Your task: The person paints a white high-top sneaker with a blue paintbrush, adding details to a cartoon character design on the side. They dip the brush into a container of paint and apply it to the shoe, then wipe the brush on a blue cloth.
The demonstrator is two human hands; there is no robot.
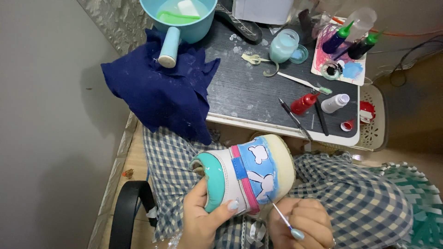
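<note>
Below the table [258,92], the left hand [203,221] wraps its grip around the small shoe's [244,173] heel; the right hand [307,226], just beside, pinches a thin brush [279,215] whose tip touches the shoe.

I see a dark table [258,92] at the far side. On its far left stands a light blue scoop [180,18] of cloudy water; a navy cloth [161,92] drapes the left edge. At centre lies a toothbrush [307,84]; right of it, a red bottle [304,103] and a white bottle [335,102]. Far right lie two green-capped bottles [353,40] on a paint-smeared sheet [355,69].
</note>
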